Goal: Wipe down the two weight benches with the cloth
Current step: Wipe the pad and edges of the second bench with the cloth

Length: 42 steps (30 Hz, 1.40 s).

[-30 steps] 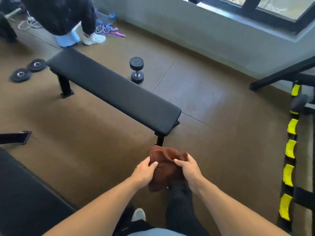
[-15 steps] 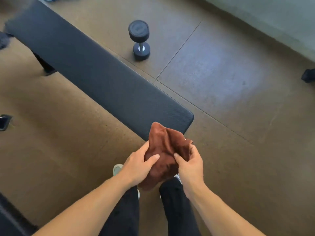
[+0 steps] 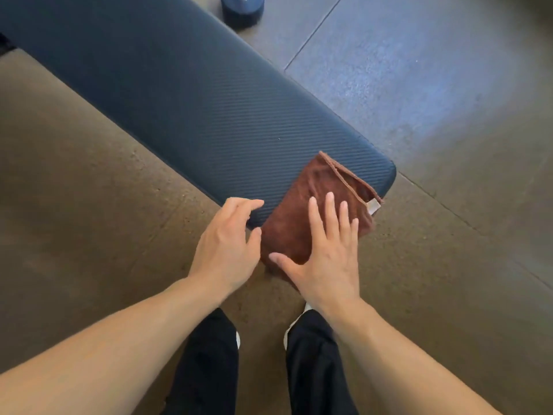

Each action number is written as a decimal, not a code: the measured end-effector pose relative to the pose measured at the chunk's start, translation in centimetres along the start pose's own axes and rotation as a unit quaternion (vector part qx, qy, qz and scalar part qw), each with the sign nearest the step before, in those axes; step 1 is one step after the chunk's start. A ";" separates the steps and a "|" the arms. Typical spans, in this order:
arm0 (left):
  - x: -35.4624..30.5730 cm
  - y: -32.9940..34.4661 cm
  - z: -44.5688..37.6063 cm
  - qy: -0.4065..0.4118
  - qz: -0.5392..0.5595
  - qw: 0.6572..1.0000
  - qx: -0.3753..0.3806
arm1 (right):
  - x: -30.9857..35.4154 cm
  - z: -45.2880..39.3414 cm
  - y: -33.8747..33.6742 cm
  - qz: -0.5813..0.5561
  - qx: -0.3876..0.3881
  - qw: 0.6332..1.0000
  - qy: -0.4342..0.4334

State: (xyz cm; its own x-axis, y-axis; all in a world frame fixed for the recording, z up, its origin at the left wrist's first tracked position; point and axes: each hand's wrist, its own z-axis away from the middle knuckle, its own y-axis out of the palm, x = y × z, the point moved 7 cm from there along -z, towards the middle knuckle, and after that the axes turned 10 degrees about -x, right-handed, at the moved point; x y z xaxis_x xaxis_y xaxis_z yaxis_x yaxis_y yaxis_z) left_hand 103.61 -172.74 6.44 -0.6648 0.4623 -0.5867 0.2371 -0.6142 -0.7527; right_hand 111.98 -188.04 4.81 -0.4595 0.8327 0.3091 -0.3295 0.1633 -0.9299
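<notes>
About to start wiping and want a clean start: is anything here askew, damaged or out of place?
Nothing damaged or spilled. The brown cloth lies folded on the near end of the bench, its lower edge hanging past the pad's end. The right hand lies flat on it; the left hand hovers beside it. A dumbbell stands on the floor behind.

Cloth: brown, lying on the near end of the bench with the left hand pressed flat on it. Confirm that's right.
Wrong hand. In the head view the right hand lies flat on the brown cloth at the bench's near end; the left hand is beside it, fingers loosely curled.
</notes>
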 end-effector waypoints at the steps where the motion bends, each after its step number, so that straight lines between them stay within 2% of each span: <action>1: 0.6 -0.2 0.1 0.001 0.004 1.000 -0.009 | 0.2 -0.5 1.1 0.049 0.018 0.998 -0.034; 4: 2.5 -0.7 0.2 0.005 0.013 0.999 -0.039 | 0.6 -1.3 3.1 0.120 0.010 0.990 -0.072; 6: 4.2 -1.2 -0.3 0.000 0.011 0.998 -0.066 | 2.3 -1.7 3.9 0.142 -0.004 0.981 -0.130; 9: 7.0 -3.0 -1.5 -0.051 0.032 0.993 -0.104 | 5.7 -3.6 4.9 0.156 0.014 0.965 -0.210; 14: 11.6 -7.2 -2.8 -0.112 0.066 0.982 -0.139 | 15.6 -8.7 6.6 0.124 0.002 0.948 -0.294; 18: 14.4 -9.9 -3.7 -0.144 0.060 0.977 -0.144 | 26.0 -15.3 9.2 0.108 0.005 0.942 -0.317; 21: 15.5 -11.4 -4.2 -0.160 0.037 0.975 -0.153 | 29.1 -17.3 10.0 0.115 0.005 0.940 -0.320; 27: 14.1 -9.6 -2.8 -0.169 -0.005 0.980 -0.105 | 24.2 -12.8 8.9 0.100 0.010 0.928 -0.359; 32: 9.0 -4.7 0.1 -0.107 -0.050 0.992 -0.053 | 12.0 -4.0 6.5 0.123 0.044 0.930 -0.345; 37: 3.1 0.6 3.0 -0.108 -0.047 0.993 -0.005 | -0.3 2.3 3.3 0.155 0.077 0.939 -0.297; 42: 1.0 2.6 2.6 -0.113 -0.088 0.990 0.015 | -2.2 2.6 2.6 0.139 0.093 0.944 -0.283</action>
State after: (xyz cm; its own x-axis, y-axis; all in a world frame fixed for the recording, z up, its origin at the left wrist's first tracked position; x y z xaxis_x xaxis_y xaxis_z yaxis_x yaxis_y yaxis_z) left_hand 101.70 -175.52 4.66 -0.8358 0.4117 -0.3633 0.0851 -0.5564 -0.8265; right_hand 109.99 -190.79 2.18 -0.8995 0.4050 0.1637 -0.2461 -0.1601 -0.9559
